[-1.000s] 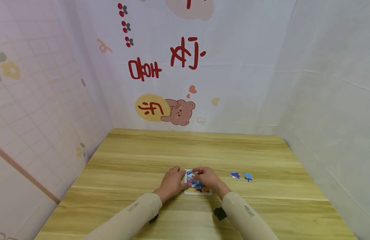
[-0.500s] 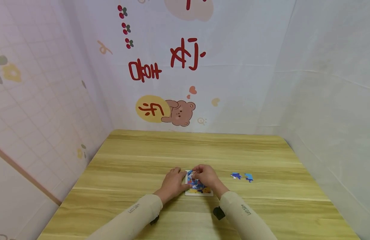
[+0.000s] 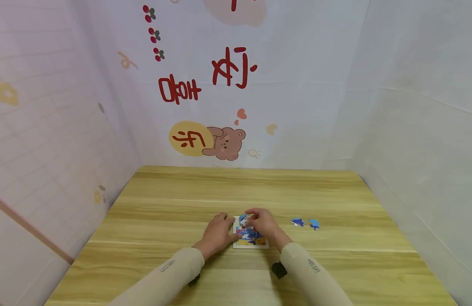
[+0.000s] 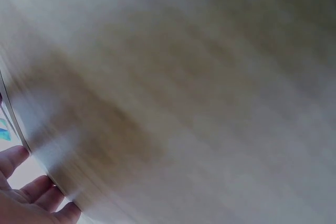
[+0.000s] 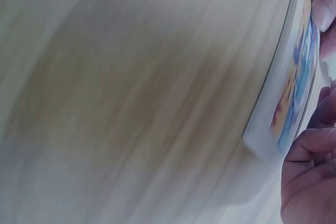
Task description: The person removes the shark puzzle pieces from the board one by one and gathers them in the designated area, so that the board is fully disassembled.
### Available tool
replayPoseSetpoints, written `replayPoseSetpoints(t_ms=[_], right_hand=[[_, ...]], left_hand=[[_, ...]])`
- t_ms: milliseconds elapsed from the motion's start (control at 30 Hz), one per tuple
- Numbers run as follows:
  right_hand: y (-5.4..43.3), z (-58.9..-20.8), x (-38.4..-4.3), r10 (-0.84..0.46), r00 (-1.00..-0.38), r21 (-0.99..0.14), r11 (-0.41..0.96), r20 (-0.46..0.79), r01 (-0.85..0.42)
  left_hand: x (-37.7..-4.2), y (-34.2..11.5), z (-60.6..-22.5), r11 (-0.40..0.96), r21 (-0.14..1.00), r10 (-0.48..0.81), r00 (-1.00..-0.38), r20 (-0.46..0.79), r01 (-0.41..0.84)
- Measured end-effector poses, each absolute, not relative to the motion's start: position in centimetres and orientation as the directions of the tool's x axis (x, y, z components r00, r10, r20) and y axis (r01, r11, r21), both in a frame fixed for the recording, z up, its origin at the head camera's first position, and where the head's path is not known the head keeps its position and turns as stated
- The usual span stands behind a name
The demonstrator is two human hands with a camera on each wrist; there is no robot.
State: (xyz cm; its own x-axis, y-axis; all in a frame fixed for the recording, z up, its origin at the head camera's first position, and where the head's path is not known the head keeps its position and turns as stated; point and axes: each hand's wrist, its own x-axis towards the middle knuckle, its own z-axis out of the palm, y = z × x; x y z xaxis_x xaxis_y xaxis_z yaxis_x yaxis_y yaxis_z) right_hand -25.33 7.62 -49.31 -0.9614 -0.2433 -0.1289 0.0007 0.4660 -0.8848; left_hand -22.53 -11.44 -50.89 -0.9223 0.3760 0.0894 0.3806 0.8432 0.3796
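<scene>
A small jigsaw puzzle board (image 3: 255,247) with a white rim and a blue and yellow sea picture lies on the wooden table. At its left side rests my left hand (image 3: 216,233), thumb over the picture; in the left wrist view its fingertips (image 4: 67,211) lie along the board's edge. My right hand (image 3: 265,224) pinches a blue and white puzzle piece (image 3: 242,219) between thumb and forefinger, over the board's upper left part. The right wrist view shows the curled right fingers (image 5: 312,145) beside the board, with the piece hidden there.
Two loose blue puzzle pieces lie to the right of the board, a darker one (image 3: 297,222) and a lighter one (image 3: 314,224). White printed curtains (image 3: 297,85) enclose the table (image 3: 205,191) at the back and both sides.
The right hand has drawn slightly up and right, and the blue and white piece now shows more fully, tilted at the fingertips. The left hand stays at the board's left side.
</scene>
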Motion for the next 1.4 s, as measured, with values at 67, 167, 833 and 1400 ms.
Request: replayPoseSetpoints(t_ms=[67,167,833,1400], right_hand=[[8.1,-49.1,-25.4,-0.232,-0.964,-0.888,0.46,-0.127,0.006],[9.1,-49.2,-25.5,-0.211,-0.969,-0.895,0.446,-0.132,0.025],[16.0,-49.5,-25.4,-0.06,-0.985,-0.861,0.495,-0.165,0.114],[18.6,-49.7,-24.7,-0.026,-0.987,-0.778,0.62,-0.156,0.106]], left_hand=[[-22.6,-11.5,-50.8,0.843,0.383,0.374,-0.923,0.089,0.378],[-22.5,-11.6,-50.5,0.841,0.393,0.369,-0.925,0.085,0.372],[-22.4,-12.3,-50.0,0.835,0.409,0.367,-0.926,0.086,0.369],[-22.1,-11.5,-50.5,0.821,0.43,0.375,-0.923,0.089,0.375]])
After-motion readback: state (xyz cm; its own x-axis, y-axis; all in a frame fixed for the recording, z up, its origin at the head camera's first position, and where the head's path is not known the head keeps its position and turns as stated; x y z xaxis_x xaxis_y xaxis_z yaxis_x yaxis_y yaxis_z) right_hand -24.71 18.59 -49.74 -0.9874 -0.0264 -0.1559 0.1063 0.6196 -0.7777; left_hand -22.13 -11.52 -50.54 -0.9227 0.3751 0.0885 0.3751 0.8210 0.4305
